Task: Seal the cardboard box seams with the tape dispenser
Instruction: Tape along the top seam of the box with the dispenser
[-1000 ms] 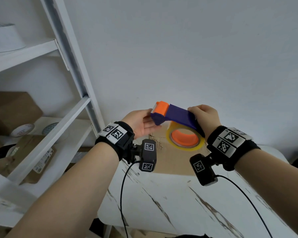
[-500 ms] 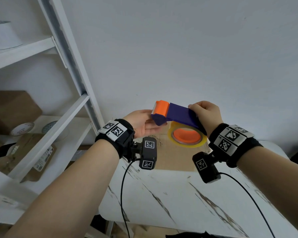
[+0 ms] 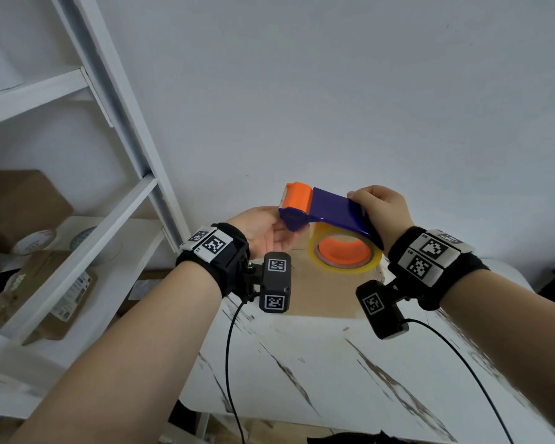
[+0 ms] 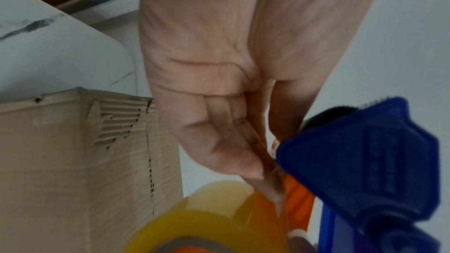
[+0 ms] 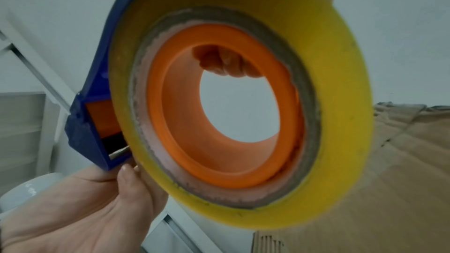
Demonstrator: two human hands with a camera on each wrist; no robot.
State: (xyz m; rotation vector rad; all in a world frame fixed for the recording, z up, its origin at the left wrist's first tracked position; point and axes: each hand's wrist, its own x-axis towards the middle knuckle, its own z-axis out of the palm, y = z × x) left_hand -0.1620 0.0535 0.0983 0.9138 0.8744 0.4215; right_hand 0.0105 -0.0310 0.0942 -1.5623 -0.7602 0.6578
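A blue tape dispenser (image 3: 334, 213) with an orange front roller carries a yellow tape roll (image 3: 343, 269) on an orange core. It is held in the air above a brown cardboard box (image 3: 321, 293). My right hand (image 3: 382, 209) grips its rear handle, and its fingers show through the core (image 5: 226, 64). My left hand (image 3: 263, 229) lies palm up at the front. Its thumb and fingers (image 4: 255, 161) pinch the roll's edge (image 5: 136, 161) just under the blue head (image 4: 365, 161). No clear tape end can be made out.
The box stands on a white marble-patterned table (image 3: 334, 363) against a white wall. A white metal shelf rack (image 3: 109, 219) at the left holds cardboard boxes and tape rolls. One box corner (image 4: 116, 114) is torn and shows its corrugation.
Almost nothing differs. Both hands keep their hold and the dispenser's front end sits very slightly higher.
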